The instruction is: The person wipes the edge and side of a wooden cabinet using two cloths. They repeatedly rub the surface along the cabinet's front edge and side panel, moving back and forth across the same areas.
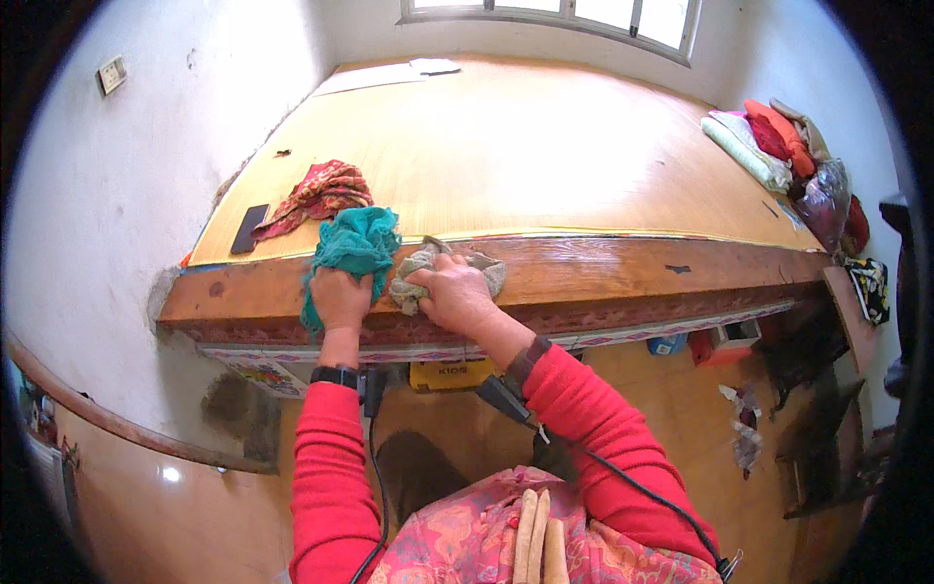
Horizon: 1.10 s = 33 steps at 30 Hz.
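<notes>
My left hand (340, 298) is closed on a crumpled teal cloth (357, 241) at the front wooden edge of the platform. Beside it, my right hand (454, 290) presses on a bunched grey-beige cloth (485, 271), its fingers curled into the fabric on the brown wooden edge beam (584, 270). Behind the teal cloth lies a rumpled red patterned cloth (328, 191), and a dark flat phone-like object (250, 228) lies to its left. The undersides of both cloths are hidden.
A yellow mat (474, 146) covers the platform. Folded fabrics (773, 139) and a plastic bag (826, 201) are piled at the right wall. White papers (435, 66) lie at the back left. Below the edge are a yellow box (449, 374) and a red box (719, 350). Cables hang from both my wrists.
</notes>
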Each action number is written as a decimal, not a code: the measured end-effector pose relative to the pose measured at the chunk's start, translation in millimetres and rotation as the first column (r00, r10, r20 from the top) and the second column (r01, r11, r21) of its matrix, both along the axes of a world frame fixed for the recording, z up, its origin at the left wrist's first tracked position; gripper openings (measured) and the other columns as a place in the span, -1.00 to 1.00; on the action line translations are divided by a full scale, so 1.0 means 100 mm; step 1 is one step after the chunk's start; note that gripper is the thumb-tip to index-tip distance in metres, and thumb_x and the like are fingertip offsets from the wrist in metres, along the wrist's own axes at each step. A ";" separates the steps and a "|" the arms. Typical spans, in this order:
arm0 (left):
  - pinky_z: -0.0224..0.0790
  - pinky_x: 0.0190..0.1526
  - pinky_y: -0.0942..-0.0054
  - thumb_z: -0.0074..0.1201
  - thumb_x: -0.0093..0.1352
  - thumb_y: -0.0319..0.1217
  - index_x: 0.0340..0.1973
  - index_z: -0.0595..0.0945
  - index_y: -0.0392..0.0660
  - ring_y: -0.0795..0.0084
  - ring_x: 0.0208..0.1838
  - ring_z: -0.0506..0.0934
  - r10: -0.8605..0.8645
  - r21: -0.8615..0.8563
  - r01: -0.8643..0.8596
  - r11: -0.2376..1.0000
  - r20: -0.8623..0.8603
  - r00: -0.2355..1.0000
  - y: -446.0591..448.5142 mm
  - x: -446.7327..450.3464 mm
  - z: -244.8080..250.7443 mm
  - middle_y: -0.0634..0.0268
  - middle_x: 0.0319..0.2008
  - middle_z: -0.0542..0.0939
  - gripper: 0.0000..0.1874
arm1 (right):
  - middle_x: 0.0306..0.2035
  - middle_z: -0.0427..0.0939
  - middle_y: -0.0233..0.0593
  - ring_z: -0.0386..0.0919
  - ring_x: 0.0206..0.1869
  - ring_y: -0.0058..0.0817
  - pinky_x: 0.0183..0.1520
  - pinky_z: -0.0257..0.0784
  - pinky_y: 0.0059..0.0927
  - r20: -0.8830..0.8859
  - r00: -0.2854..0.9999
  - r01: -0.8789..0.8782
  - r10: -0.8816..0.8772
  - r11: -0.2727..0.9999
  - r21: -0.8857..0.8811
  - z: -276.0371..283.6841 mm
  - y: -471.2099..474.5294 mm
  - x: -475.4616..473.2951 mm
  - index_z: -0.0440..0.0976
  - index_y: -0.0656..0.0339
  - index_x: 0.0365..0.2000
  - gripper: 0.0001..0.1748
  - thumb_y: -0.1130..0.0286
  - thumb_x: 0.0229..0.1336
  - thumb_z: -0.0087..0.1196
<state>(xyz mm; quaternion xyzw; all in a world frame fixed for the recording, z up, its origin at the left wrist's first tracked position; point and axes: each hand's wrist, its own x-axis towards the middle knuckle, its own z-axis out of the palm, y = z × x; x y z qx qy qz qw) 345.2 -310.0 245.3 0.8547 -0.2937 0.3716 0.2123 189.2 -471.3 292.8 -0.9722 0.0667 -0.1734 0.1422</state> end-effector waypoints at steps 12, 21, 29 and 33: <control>0.37 -0.09 -0.04 0.26 0.13 -0.20 -0.20 0.63 -0.15 -0.12 -0.13 0.51 -0.030 -0.045 0.028 0.999 -0.040 0.999 0.00 0.02 -0.06 -0.03 -0.22 0.58 -0.61 | -0.14 0.59 -0.07 0.57 -0.05 -0.13 0.01 0.49 -0.05 0.061 0.606 0.791 -0.793 0.594 -0.147 -0.02 -2.49 -1.75 0.59 -0.09 -0.09 -0.63 0.21 0.03 0.07; 0.37 -0.11 -0.01 0.22 0.15 -0.14 -0.27 0.65 -0.18 -0.09 -0.12 0.52 0.011 0.044 -0.011 0.999 -0.010 1.000 0.01 0.13 -0.11 -0.01 -0.24 0.60 -0.62 | -0.16 0.54 -0.07 0.52 -0.02 -0.12 -0.01 0.46 -0.07 0.041 0.991 0.129 -0.129 0.992 0.000 -0.07 -0.70 -0.54 0.61 -0.06 -0.15 -0.64 0.32 -0.07 0.15; 0.38 -0.11 -0.02 0.24 0.12 -0.18 -0.30 0.65 -0.17 -0.11 -0.15 0.51 0.027 0.086 -0.023 0.996 -0.046 0.999 0.06 0.11 -0.11 -0.01 -0.29 0.60 -0.65 | -0.18 0.58 -0.07 0.55 -0.10 -0.08 0.01 0.46 -0.07 0.033 0.975 0.223 -0.222 0.973 -0.053 -0.09 -1.47 -0.97 0.61 -0.04 -0.16 -0.63 0.27 -0.07 0.15; 0.38 -0.10 -0.03 0.25 0.11 -0.23 -0.29 0.67 -0.16 -0.13 -0.13 0.51 -0.050 0.010 0.049 0.999 0.013 0.999 0.04 0.09 -0.08 -0.03 -0.24 0.61 -0.67 | -0.13 0.57 -0.03 0.55 -0.07 -0.08 0.04 0.47 -0.10 0.059 0.645 0.764 -0.762 0.644 -0.037 0.03 -2.53 -1.94 0.59 -0.04 -0.07 -0.57 0.26 -0.04 0.10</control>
